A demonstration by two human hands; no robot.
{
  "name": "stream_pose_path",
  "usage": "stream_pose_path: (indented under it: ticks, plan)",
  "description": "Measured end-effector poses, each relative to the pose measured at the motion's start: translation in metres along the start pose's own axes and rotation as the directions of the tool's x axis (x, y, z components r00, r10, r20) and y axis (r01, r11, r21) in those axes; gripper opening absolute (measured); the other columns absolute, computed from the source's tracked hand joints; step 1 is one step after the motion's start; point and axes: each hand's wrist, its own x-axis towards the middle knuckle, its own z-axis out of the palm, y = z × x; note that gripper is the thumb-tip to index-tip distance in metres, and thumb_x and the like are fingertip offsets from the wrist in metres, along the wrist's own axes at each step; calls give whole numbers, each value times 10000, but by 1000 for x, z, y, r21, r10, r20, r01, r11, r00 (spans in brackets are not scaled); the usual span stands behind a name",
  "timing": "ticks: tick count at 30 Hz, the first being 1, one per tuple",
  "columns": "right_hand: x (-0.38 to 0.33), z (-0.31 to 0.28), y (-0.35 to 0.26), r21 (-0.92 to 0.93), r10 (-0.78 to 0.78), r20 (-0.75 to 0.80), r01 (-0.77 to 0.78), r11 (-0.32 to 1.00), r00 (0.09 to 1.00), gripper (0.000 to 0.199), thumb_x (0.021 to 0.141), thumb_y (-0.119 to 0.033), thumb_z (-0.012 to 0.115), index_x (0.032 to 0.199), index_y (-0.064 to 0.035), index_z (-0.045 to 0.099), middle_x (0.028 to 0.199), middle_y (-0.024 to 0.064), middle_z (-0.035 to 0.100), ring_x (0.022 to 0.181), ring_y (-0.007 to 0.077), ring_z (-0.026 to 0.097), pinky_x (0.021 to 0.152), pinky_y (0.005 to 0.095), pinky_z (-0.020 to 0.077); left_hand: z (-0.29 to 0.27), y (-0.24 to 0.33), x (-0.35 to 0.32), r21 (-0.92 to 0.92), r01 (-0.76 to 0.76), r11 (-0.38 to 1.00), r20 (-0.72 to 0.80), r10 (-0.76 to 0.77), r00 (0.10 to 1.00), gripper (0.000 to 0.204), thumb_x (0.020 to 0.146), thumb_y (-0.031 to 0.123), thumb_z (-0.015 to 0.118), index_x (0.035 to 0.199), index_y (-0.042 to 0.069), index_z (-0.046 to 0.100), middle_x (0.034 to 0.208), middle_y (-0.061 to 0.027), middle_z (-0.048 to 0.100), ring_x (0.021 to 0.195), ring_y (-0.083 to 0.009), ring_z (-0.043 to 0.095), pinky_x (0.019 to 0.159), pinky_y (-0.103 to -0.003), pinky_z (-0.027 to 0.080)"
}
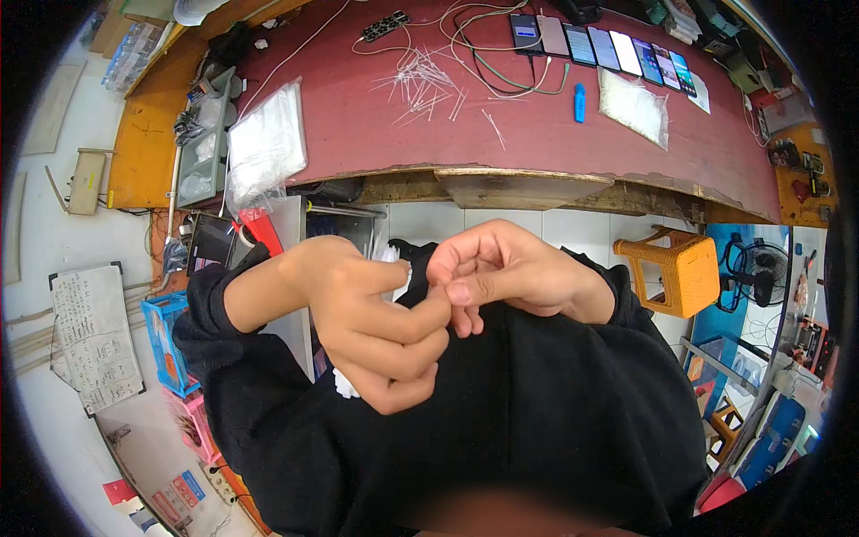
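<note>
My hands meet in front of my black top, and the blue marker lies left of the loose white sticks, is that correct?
Not quite: the head view shows the blue marker right of the white sticks. Your left hand and right hand do meet as you said.

can't really make out any actual words here tbh. handwritten lines run down the white board (92, 336) on the left, too small to read, and the red and blue stickers (188, 489) at the near left have print that's just blur.
</note>
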Motion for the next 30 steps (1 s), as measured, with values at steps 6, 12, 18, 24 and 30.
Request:
stream_pose_path:
  ticks: [6,12,18,24,30]
  plan:
    - [-2,-2,-2,70,-2,51,-1,998,999,180,875,-180,591,926,-10,558,782,50,610,617,84,576,537,197,450,5,3,0,47,9,999,-64,-6,998,193,691,99,559,870,138,496,759,-32,499,666,-149,580,463,-263,348]
    - [-2,6,-4,132,-115,42,108,985,993,177,878,-177,585,898,-6,543,735,36,559,588,83,532,532,204,423,17,2,-9,178,-9,984,-142,35,989,157,733,126,529,887,123,501,778,-45,488,721,-172,615,511,-310,462]
    - [-5,7,-3,173,-220,25,213,962,975,166,856,-146,611,908,1,554,763,65,601,614,99,575,547,205,459,24,7,-14,211,59,976,-227,-10,974,158,771,115,517,927,98,494,799,-60,487,826,-216,649,520,-342,499]
    - [-5,6,-2,156,-264,9,259,953,965,123,843,-81,612,922,10,582,832,125,652,649,119,618,567,208,494,27,10,-16,215,95,972,-286,-30,958,164,789,105,526,948,92,489,801,-66,487,866,-232,653,522,-349,515]
    - [-5,7,-1,143,-305,7,301,943,952,134,845,-81,608,932,18,585,857,141,654,668,121,618,576,210,493,28,17,-17,181,148,972,-289,-92,953,153,809,100,518,957,91,484,801,-75,488,870,-265,651,530,-360,521]
